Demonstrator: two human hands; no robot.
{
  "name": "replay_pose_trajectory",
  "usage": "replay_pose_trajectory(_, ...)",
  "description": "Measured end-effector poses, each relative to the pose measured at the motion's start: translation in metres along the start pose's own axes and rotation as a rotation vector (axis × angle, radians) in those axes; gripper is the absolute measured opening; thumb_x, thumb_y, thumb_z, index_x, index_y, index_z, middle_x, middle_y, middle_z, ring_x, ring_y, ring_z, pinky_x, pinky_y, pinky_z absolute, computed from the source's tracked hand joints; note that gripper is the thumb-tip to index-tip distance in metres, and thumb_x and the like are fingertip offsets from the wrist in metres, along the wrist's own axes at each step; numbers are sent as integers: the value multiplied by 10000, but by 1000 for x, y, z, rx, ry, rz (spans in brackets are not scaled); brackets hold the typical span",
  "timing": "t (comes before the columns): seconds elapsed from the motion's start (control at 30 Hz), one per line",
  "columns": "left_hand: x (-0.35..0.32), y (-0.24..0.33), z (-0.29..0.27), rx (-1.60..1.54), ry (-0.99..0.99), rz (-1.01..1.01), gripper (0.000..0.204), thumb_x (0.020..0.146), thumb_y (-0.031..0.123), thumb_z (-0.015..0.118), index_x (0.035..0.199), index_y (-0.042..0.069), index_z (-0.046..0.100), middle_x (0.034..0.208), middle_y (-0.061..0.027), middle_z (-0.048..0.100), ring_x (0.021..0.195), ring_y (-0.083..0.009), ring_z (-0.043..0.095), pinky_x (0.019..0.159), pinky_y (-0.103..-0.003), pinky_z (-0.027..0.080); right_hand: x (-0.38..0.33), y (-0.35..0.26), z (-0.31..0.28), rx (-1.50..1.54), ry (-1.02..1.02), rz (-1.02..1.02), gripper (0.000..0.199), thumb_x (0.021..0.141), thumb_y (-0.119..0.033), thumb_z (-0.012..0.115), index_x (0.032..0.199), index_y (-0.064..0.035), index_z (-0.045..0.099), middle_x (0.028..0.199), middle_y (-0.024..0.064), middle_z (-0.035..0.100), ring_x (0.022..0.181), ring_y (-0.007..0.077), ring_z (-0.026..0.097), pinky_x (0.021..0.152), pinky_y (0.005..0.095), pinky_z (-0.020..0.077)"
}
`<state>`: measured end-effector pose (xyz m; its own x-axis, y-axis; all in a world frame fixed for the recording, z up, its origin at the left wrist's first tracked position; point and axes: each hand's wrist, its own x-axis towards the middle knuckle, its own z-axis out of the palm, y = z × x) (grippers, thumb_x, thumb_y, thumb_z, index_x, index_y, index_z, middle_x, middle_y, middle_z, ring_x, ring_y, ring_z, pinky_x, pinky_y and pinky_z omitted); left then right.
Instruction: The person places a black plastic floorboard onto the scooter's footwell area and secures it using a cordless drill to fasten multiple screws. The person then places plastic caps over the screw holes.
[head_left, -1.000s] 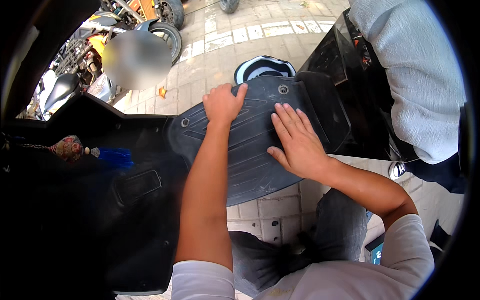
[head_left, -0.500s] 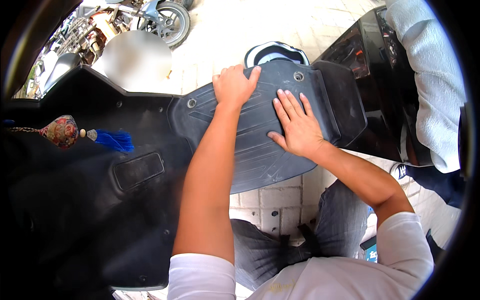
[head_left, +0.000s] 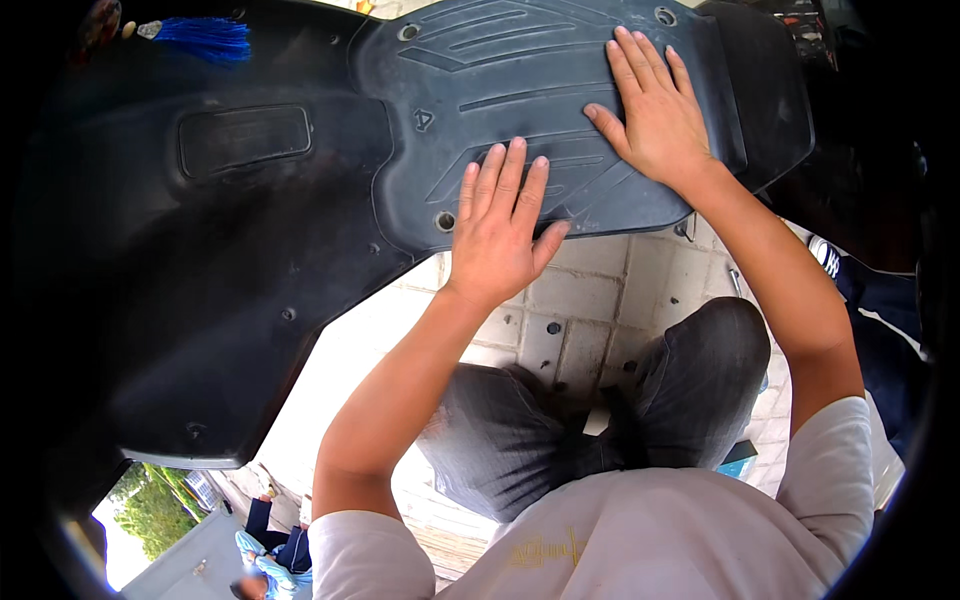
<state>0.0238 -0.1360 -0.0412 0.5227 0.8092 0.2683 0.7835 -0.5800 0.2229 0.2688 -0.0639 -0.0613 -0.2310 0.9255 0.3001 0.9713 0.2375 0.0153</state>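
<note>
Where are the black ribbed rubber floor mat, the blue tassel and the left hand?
black ribbed rubber floor mat (head_left: 520, 70): head view, ribbed upper middle.
blue tassel (head_left: 205, 38): head view, fringe.
left hand (head_left: 502, 240): head view, back of hand.

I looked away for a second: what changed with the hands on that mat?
The left hand slid from the mat's far edge back to its near edge. The right hand stays flat, fingers spread, on the ribbed black rubber mat, which still lies on the scooter footboard.
</note>
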Motion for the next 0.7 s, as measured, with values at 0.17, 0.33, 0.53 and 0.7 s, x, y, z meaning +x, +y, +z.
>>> replay_pose_trajectory(0.17,-10,-53,46,76,-8,-50,796,862,557,652,1449,45,487,1563,-207,375,1445,-394,343,1194,-571,193,17,1,33,-17,79,-26,768,982,-566,483,1497,-1,409,1584,144,372,1497,281,289,1229,472,178)
replay_pose_trajectory(0.33,-13,-55,47,159,-23,-18,1024,714,703,713,1467,56,462,1568,-205,365,1446,-395,335,1186,-575,208,7,6,-11,-8,257,-164,679,972,-446,568,1348,112,477,1392,291,514,1293,364,523,1076,475,411)
replay_pose_trajectory(0.53,-12,-53,54,205,47,36,1067,676,655,774,1484,52,423,1572,-218,354,1451,-404,326,1184,-586,204,-49,2,-33,168,-138,-167,892,904,-652,549,1482,17,426,1594,211,318,1509,331,248,1216,550,130)
replay_pose_trajectory(0.7,-4,-33,48,194,52,52,1079,680,587,801,1510,45,374,1604,-223,287,1470,-427,277,1175,-632,180,-66,5,33,258,188,-201,826,938,-642,486,1472,-12,457,1591,194,333,1508,307,255,1223,540,118)
